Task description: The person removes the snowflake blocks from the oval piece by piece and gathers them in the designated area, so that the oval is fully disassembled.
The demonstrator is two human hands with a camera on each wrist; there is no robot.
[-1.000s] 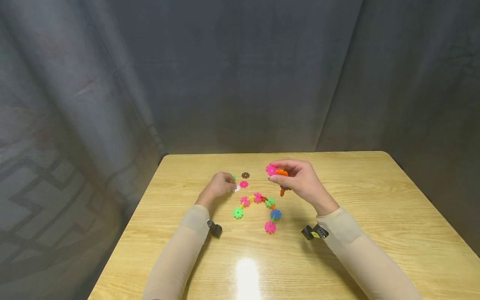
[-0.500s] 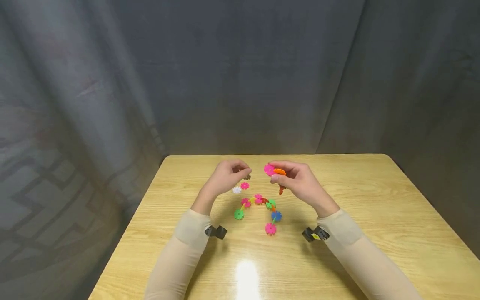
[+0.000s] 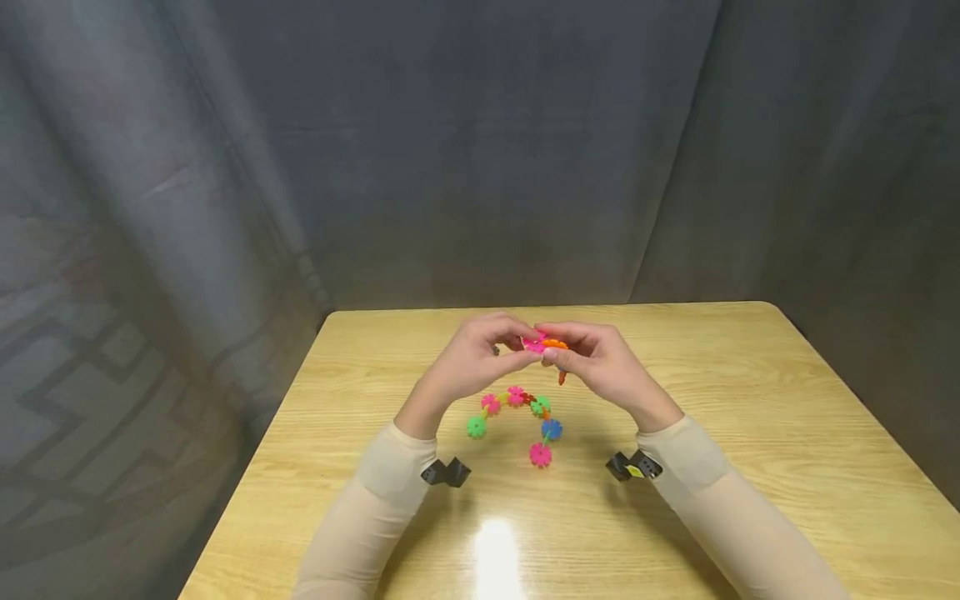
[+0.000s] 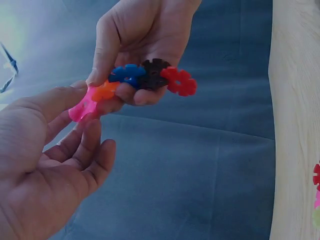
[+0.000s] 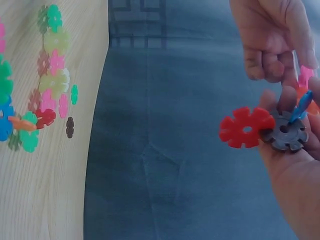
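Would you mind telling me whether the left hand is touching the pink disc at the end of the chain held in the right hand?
Touching. The left wrist view shows the left hand with its thumb and fingertips meeting the pink disc, which ends the short chain gripped by the right hand.

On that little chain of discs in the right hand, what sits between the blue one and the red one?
A dark disc sits between the blue disc and the red disc, joined to both. The left wrist view shows it best, held in the right hand.

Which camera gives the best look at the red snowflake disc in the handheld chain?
The right wrist view: the red disc faces the camera, unobstructed. The left wrist view shows it smaller, at the chain's end. In the head view, hands mostly hide it.
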